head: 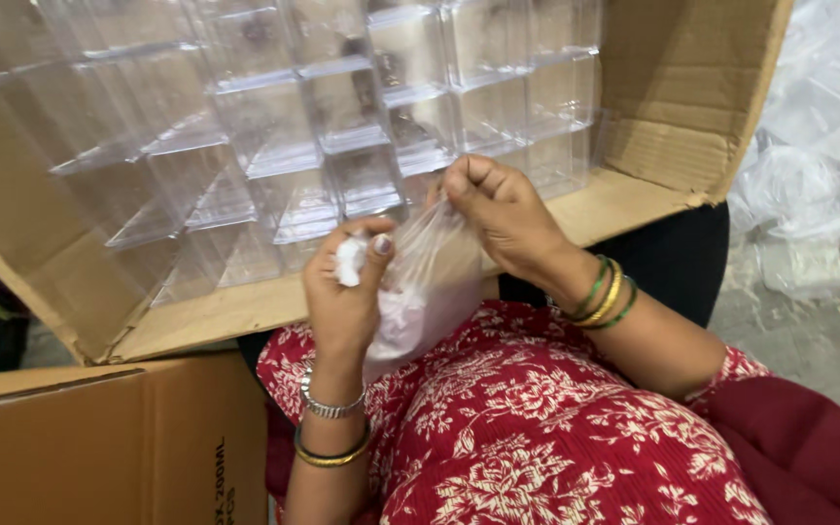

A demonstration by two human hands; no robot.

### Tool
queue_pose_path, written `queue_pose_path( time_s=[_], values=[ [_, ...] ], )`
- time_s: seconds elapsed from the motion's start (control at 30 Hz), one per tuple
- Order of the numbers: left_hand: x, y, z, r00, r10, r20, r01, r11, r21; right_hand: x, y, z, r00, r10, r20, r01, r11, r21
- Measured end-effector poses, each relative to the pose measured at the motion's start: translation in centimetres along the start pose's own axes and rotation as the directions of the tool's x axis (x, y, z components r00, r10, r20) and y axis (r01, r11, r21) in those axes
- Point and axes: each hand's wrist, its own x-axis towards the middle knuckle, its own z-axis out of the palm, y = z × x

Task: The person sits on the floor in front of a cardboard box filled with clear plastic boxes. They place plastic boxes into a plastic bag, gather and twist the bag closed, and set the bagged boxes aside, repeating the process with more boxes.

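My left hand [344,292] pinches a small white wad [350,261] between thumb and fingers and grips the edge of a clear plastic bag [420,292]. My right hand [503,214] pulls the bag's upper edge up and to the right, fingers closed on it. The bag hangs between both hands over my lap, with something white inside at the bottom. Both wrists wear bangles. Behind the hands stands an open cardboard box [673,117] on its side, filled with stacked clear plastic containers [342,126].
A second brown cardboard box [109,442] sits at the lower left. A heap of clear plastic bags and wrappers [814,165] lies on the grey floor at the right. My red floral dress [556,428] fills the lower middle.
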Motion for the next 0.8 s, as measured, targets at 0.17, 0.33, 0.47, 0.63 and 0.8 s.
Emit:
queue_pose_path(
  time_s=[0.17, 0.33, 0.47, 0.63, 0.8],
  values=[
    [1.0, -0.9, -0.7, 0.996, -0.072, 0.045, 0.080, 0.975, -0.207, 1.2, 0.2, 0.5, 0.974, 0.168, 0.154, -0.218, 0.882, 0.417],
    [1.9, 0.2, -3.9, 0.939, -0.192, 0.285, 0.335, 0.694, -0.637, 5.1, -1.6, -0.7, 0.982, 0.153, 0.112, -0.184, 0.911, 0.369],
    [3.7, 1.5, -6.1, 0.994, -0.065, 0.089, 0.093, 0.925, -0.368, 7.5, -2.7, -1.2, 0.900, 0.085, 0.428, -0.210, 0.944, 0.255],
    [10.0, 2.2, -7.6, 0.862, 0.442, -0.250, -0.229, 0.779, 0.584, 13.7, 1.9, 4.5, 0.930, -0.361, 0.067, 0.291, 0.616, -0.732],
    [14.0, 0.4, -7.5, 0.747, 0.595, -0.296, -0.110, 0.550, 0.828, 19.9, 5.1, 6.6, 0.900, -0.417, 0.127, 0.330, 0.460, -0.824]
  ],
)
